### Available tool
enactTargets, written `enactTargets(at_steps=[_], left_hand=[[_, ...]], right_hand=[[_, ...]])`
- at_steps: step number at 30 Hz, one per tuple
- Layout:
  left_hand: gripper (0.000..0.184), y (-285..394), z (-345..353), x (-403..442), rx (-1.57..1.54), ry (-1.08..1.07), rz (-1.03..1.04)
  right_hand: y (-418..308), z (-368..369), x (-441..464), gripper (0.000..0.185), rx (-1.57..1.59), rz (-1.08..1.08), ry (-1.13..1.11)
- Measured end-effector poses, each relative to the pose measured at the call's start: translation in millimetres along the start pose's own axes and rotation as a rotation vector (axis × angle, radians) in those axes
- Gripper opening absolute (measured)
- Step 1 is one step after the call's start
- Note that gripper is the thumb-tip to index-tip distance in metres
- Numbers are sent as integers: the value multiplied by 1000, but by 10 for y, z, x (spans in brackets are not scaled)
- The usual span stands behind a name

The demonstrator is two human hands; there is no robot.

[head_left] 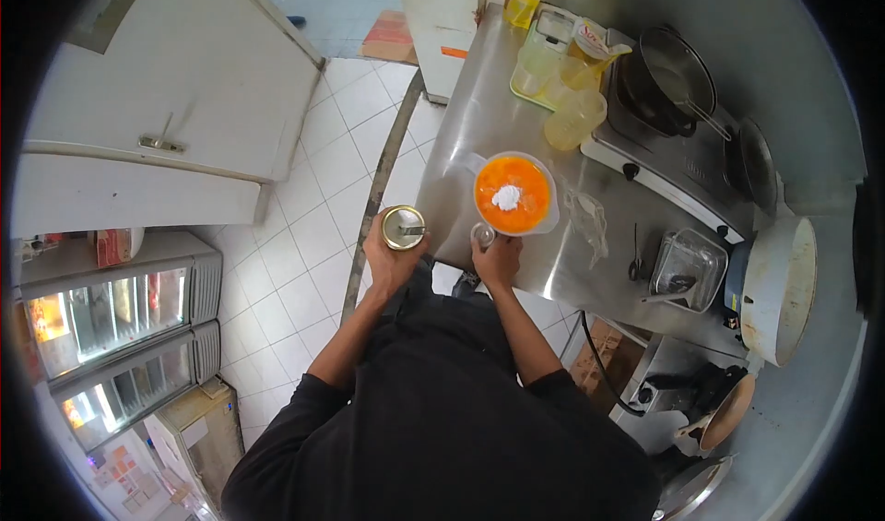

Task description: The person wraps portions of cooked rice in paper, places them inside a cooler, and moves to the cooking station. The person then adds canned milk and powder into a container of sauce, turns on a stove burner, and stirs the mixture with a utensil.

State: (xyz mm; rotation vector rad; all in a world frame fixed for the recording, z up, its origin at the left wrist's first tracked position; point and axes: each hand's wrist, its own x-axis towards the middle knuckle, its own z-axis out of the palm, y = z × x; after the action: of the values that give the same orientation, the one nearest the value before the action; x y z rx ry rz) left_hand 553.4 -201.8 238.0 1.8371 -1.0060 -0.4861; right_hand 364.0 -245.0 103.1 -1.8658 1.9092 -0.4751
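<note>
My left hand [392,258] is closed around an open tin [404,228] with a gold-coloured rim. Something grey, perhaps a spoon, shows inside it. At the counter's front edge my right hand [499,260] is closed on a small round clear object [482,234], whose kind I cannot make out. Just beyond that hand stands a clear plastic jug [551,212], its handle to the left. It holds orange liquid [526,172], with a heap of white powder [506,198] on top.
A crumpled clear plastic bag [587,221] lies right of the jug. Behind are a yellowish plastic jug [575,120] and an oil pouch [590,46]. A stove [636,159] carries a dark pot [678,69]. A glass dish [705,267] with utensils sits at right.
</note>
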Motion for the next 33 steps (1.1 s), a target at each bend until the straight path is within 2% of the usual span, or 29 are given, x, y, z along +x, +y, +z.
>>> enactTargets(at_steps=[4,6,8,10,12,13,14,15,18,20,21,22,24,26,28,31,33], left_hand=[[50,-62,104,435,-60,-43,-6],[49,-88,223,756,-102,-94,23],[47,-106,337,1148,-125,-158,75],[47,-75,465,1532,-163,-237,84],[47,-70,663,1999,-207,-290,126],[47,-99,772,2218,-229,-309,157],[47,-113,879,2421,-250,-328,187],[50,-87,978,2611,-262,-355,195],[51,-170,1391,3089,-266,-390,224],[52,-207,1650,3287,-288,-393,221],[51,-170,1770,3404,-317,-379,240],[50,-138,1891,3515,-343,-365,258],[47,-162,2129,3719,-400,-366,242],[46,-291,2409,3878,-396,-430,171],[46,-406,2614,4056,-326,-562,52],[49,-182,2724,4225,-406,-421,218],[50,-143,2878,4290,-392,-449,164]], right_hand=[[120,132,-15,62,-39,18,-41],[201,174,-11,48,143,164,-156],[102,-52,-99,41,175,177,-122],[124,-325,-242,36,343,244,-137],[163,-704,-438,37,351,350,-162],[247,-959,-514,31,227,200,-257],[-123,-1438,-384,27,409,535,-378],[-595,-1892,-157,20,526,557,-398],[-1511,-2311,527,16,627,446,-84],[-2127,-2202,1240,13,580,298,81],[-2375,-2035,1649,12,543,130,165],[-2557,-1837,2062,11,334,-42,254],[-2647,-1252,2874,22,225,-484,340],[-2503,-657,3475,26,-113,-620,272],[-2420,-460,3753,20,-197,-529,191],[-2348,-448,4060,14,-320,-461,130],[-2269,-538,4188,13,-368,-429,94]])
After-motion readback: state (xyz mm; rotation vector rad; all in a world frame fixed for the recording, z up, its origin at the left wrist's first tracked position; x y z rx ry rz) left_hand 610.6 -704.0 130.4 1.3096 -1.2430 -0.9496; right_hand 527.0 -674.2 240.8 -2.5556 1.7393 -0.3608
